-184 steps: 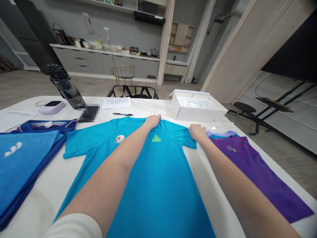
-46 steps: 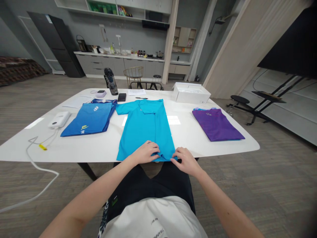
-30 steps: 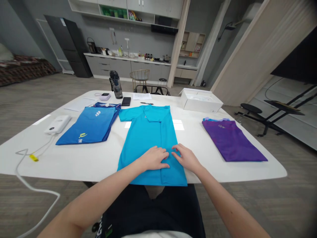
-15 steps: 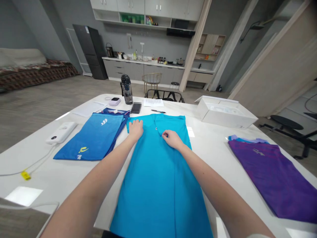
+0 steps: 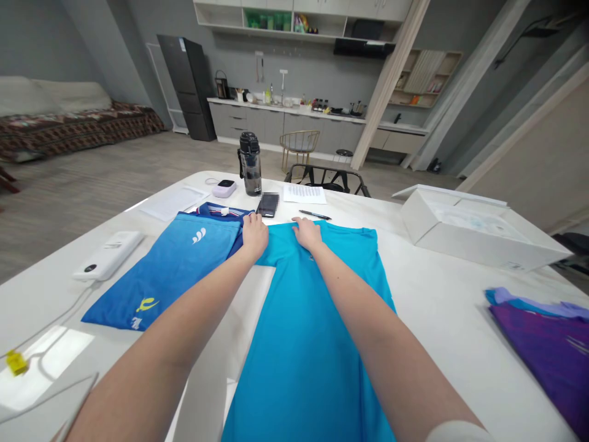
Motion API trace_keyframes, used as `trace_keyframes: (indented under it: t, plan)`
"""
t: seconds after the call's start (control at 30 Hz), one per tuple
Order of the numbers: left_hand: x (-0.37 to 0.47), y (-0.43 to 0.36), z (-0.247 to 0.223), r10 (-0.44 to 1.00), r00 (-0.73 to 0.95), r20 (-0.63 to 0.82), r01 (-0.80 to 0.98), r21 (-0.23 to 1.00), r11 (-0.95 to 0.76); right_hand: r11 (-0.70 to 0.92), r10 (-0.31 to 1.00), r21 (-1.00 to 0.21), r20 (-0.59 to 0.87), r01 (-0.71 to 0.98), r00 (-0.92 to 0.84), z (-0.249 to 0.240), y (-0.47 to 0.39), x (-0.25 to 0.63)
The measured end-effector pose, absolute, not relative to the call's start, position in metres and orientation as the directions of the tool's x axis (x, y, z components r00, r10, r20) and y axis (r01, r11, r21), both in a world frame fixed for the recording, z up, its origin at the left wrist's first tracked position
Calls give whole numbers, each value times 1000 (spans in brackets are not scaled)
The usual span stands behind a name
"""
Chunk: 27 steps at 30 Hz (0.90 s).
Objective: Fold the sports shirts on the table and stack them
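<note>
A turquoise shirt (image 5: 313,344) lies lengthwise on the white table, its upper edge away from me. My left hand (image 5: 255,234) is at the far left end of its sleeve, beside the blue shirts, fingers bent down together; whether cloth is pinched there is hidden. My right hand (image 5: 307,233) rests on the shirt's upper edge near the collar, thumb and fingers apart. To the left lies a folded blue shirt (image 5: 184,258) with white and yellow marks, over a darker navy one (image 5: 225,210).
Behind the shirt are a phone (image 5: 268,205), a pen (image 5: 315,215), a printed sheet (image 5: 304,194) and a bottle (image 5: 251,166). A white box (image 5: 478,227) stands at the right, near a purple shirt (image 5: 547,350). A white power bank (image 5: 109,255) with a cable is at the left.
My right hand has moved from the shirt's right part up and left to its upper edge. My left hand has shifted to the sleeve's outer end. The view has turned left.
</note>
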<state>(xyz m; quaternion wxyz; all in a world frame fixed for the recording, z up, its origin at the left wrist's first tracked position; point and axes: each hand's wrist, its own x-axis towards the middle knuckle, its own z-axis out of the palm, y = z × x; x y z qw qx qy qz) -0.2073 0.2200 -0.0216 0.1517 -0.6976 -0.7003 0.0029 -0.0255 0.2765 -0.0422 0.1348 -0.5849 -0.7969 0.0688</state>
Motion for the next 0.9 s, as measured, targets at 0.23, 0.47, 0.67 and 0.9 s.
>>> trace_keyframes:
  t: [0.23,0.47,0.67,0.9]
  plan:
    - [-218,216,-13,981,45,191,991,-129,-21,270,962,-212,25,939,-271,-42,294,-35]
    - [-229,200,13,1000,11,-4,997,79,-11,429,902,-332,118,840,-415,-37,312,-17]
    - [-214,190,61,964,263,-40,664,732,-150,516,854,-535,263,669,-449,-19,318,16]
    - [-99,194,46,913,404,-55,77,997,26,375,918,-658,163,653,-362,-4,309,83]
